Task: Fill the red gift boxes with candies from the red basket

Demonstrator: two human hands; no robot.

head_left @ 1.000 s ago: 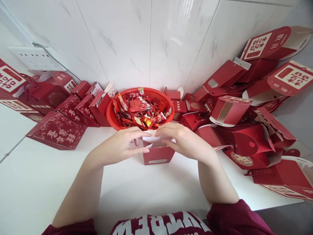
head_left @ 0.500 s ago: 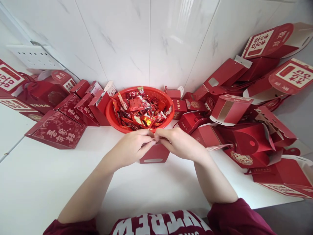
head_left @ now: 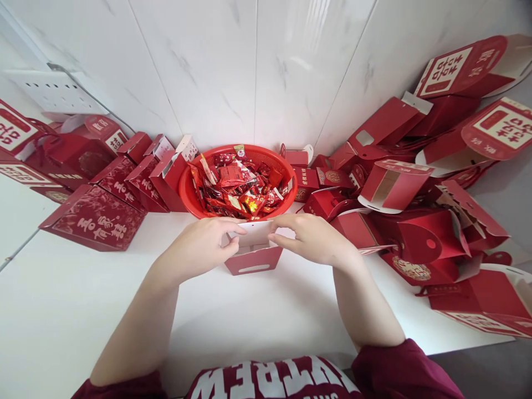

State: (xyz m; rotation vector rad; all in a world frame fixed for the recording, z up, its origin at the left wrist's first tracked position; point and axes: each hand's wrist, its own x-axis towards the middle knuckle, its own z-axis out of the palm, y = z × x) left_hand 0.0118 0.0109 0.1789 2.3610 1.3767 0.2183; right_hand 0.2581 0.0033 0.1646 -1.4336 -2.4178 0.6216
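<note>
Head view: my left hand [head_left: 205, 243] and right hand [head_left: 315, 237], loosely half-curled, any grip unclear, flank the open red box [head_left: 257, 259] before the basket [head_left: 184, 194]; I'm seemingly shaping the box's top, which calls for even pinching next.

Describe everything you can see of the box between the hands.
The box looks like folded card, red outside and pale inside. Its top is open, with a white flap raised at the back. The near face carries a pale rounded strip, cutout or label, hard to tell. It stands upright on the white table, nearer than the red basket. The left hand and right hand curve about its top from either side, thumbs and fingers parted; which fingertips touch it is unclear.
</note>
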